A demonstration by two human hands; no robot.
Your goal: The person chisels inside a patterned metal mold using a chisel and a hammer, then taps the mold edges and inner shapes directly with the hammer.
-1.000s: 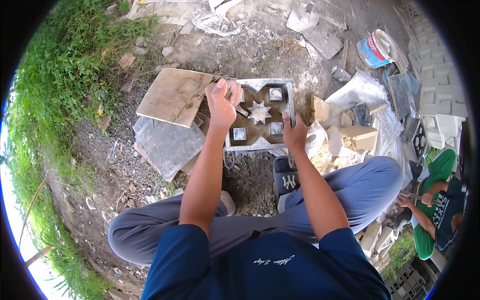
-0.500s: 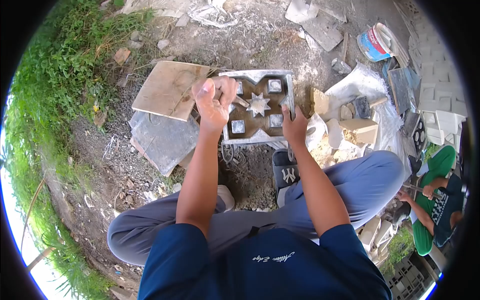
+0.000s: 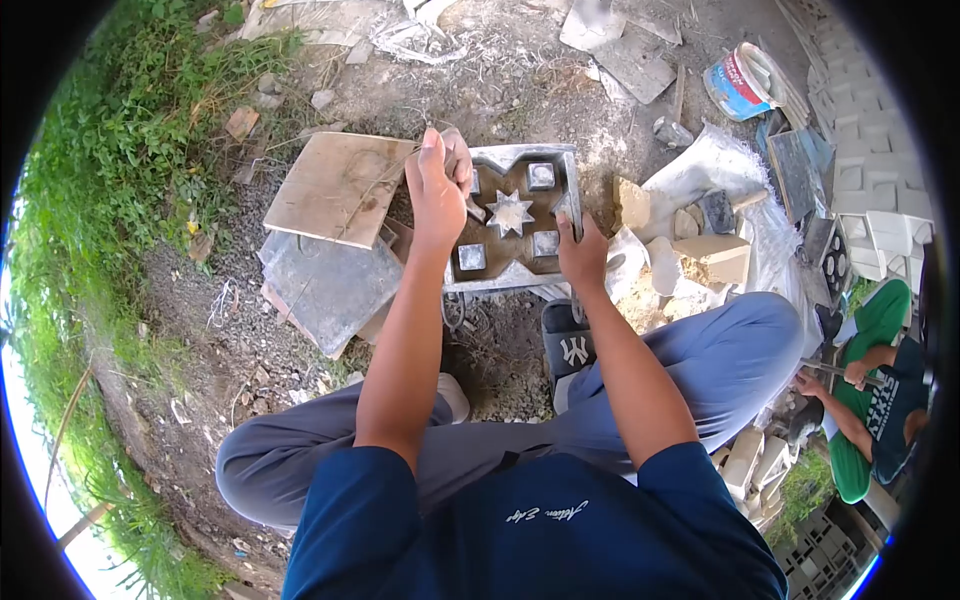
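A grey metal mold point(image 3: 509, 274) lies between my feet, with a raised eight-pointed star point(image 3: 510, 214) at its middle and square blocks near its corners. Brown surface shows between these raised shapes. My left hand point(image 3: 437, 195) is a fist over the mold's left side. It is closed on a short stick-like tool point(image 3: 476, 213), whose end pokes out toward the star; the rest is hidden by the fingers. My right hand point(image 3: 583, 255) grips the mold's right rim, with the thumb on top and the other fingers mostly out of sight.
To the left, a wooden board point(image 3: 335, 188) overlaps a grey slab point(image 3: 325, 285). A white sack point(image 3: 770, 200) with broken chunks and powder lies to the right. Beyond it is a paint bucket point(image 3: 738, 85). A co-worker point(image 3: 890, 410) sits at the far right, holding a tool.
My left hand has tilted and shifted slightly right, closer over the mold's left edge. My right hand keeps its hold on the rim. The view has shifted slightly.
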